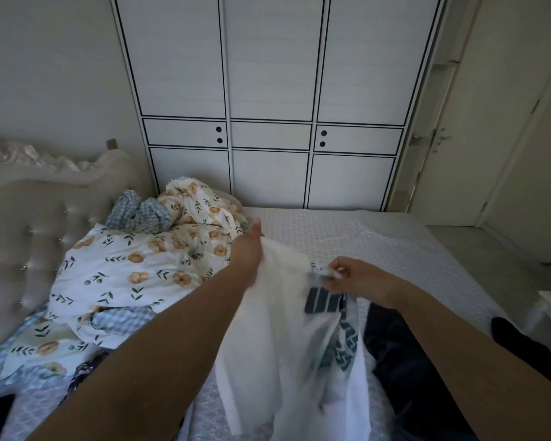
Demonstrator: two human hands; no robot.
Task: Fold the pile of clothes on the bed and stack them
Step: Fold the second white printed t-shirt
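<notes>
A person's two hands hold a white shirt (277, 329) up over a bed (379, 246). The left hand (247, 249) grips one upper edge of the cloth, fingers wrapped in the fabric and thumb pointing up; the right hand (360, 278) pinches another edge beside a dark printed block on the shirt. The hands are set apart, with the cloth hanging slack between and below them. The print is dark blue with teal lettering lower down; it is blurred and folded, so no word can be read.

A dark garment (404, 361) lies on the mattress just right of the shirt, partly under the right forearm. A floral quilt (134, 265) is bunched on the left half of the bed, with a blue checked cloth (140, 211) on top of it near the padded headboard (29, 224).

The right half of the bed, beyond the hands, shows bare patterned sheet up to its far edge. Past that edge stands a white wardrobe (271, 90) with black-lined panels, its doors closed, so nothing inside can be seen. A door (506, 122) is at right, and floor shows beside the bed's right edge.
</notes>
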